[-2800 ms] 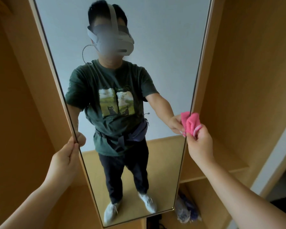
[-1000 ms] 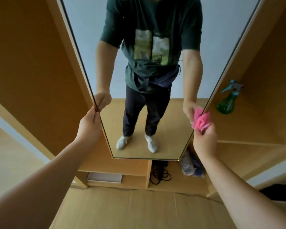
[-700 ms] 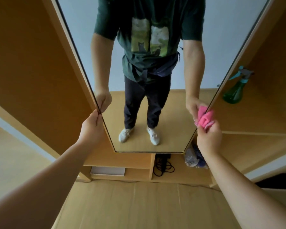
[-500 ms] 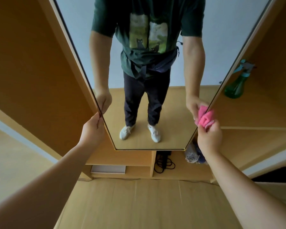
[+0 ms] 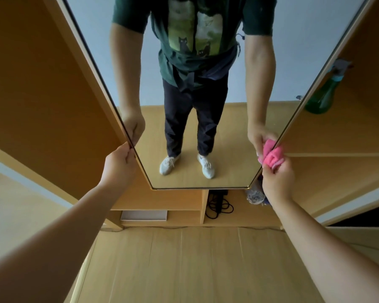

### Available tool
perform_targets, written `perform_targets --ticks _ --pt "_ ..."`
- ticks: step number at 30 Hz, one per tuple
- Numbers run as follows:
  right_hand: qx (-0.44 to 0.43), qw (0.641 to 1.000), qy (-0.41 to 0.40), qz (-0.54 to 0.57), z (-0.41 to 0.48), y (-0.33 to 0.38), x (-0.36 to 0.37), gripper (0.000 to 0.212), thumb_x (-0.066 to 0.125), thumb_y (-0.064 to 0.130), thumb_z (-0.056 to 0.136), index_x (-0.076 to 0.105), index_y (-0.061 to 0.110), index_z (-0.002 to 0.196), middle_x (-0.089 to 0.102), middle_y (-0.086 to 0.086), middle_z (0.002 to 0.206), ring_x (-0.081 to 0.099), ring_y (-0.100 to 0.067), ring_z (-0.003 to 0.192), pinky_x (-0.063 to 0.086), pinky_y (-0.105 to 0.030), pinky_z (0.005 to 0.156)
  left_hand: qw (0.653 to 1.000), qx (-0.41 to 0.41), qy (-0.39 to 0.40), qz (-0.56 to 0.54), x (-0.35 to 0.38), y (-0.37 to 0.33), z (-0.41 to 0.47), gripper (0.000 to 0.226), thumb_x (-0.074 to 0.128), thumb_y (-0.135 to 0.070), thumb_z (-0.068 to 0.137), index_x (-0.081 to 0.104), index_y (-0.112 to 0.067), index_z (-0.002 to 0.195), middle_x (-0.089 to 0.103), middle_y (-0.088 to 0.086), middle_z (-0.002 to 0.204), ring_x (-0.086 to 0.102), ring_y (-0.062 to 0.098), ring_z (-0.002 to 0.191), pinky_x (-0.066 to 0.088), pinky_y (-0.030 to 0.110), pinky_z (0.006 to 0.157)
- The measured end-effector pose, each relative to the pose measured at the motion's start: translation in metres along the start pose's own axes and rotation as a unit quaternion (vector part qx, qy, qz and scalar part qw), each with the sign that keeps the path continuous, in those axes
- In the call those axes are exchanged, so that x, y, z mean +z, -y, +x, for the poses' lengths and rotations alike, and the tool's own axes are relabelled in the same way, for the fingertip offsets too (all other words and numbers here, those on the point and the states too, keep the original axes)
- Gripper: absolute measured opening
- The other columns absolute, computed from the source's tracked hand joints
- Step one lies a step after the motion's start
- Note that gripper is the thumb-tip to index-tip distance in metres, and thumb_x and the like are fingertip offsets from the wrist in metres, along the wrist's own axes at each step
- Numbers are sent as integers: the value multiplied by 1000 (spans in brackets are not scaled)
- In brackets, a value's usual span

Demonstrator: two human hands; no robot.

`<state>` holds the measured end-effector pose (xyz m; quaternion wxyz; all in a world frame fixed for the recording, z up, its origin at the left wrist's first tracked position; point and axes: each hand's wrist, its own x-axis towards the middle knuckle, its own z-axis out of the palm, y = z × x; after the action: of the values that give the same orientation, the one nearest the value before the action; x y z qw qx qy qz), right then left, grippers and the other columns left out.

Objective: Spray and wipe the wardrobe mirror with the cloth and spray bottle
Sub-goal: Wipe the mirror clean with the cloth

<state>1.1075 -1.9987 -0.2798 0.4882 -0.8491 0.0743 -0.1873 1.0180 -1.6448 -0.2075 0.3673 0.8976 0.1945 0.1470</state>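
The tall wardrobe mirror (image 5: 228, 132) fills the middle of the view and reflects a person in a green shirt. My left hand (image 5: 118, 165) grips the mirror's left edge near its lower part. My right hand (image 5: 277, 179) holds a bunched pink cloth (image 5: 271, 156) against the mirror's right edge, close to the bottom corner. The green spray bottle (image 5: 322, 92) with a teal trigger stands on the wardrobe shelf to the right, apart from both hands.
Wooden wardrobe walls flank the mirror. Below it, low compartments hold a white box (image 5: 143, 215), a coiled black cable (image 5: 219, 204) and a bundled bag (image 5: 255, 194). The right shelf (image 5: 337, 136) carries the bottle. Wooden floor (image 5: 184, 270) lies in front.
My right hand with the cloth has slid down the mirror's right edge toward the bottom corner. The view has tilted downward. My left hand keeps its hold on the left edge.
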Motion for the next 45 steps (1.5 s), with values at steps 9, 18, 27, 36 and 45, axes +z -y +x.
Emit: perform_targets --ticks 9,18,27,36,45 --pt "14 1000 -21 -4 -8 -13 9 20 57 -1 89 44 6 76 51 -11 66 50 -28 63 33 -28 59 1000 4 5 15 2 6 3 23 39 -11 100 55 1 87 61 22 85 60 38 81 51 48 68" --pt "67 998 -7 -17 -31 -44 23 22 58 -1 88 42 6 75 46 -5 61 51 -29 63 37 -33 61 999 19 -3 27 7 12 4 25 40 -10 100 53 1 83 61 21 83 61 39 81 50 48 65" --pt "121 991 38 -50 -44 -72 32 23 57 2 89 42 10 72 57 -15 69 58 -33 68 42 -35 60 999 15 7 34 10 21 3 25 39 -12 99 53 3 86 59 25 84 57 44 79 41 37 59" --pt "153 977 145 -12 -73 -38 -11 20 50 -8 80 39 3 68 54 -12 68 59 -20 69 46 -27 58 996 -38 48 62 8 8 -24 20 41 -16 100 60 -11 101 61 3 84 58 16 69 42 25 52" --pt "42 920 328 210 -88 122 -42 54 55 -12 79 61 32 110 64 -1 105 67 -10 91 57 -22 68 980 63 185 -27 -40 -87 -51 25 57 -27 93 64 -28 116 67 -15 102 62 -4 92 49 16 83"
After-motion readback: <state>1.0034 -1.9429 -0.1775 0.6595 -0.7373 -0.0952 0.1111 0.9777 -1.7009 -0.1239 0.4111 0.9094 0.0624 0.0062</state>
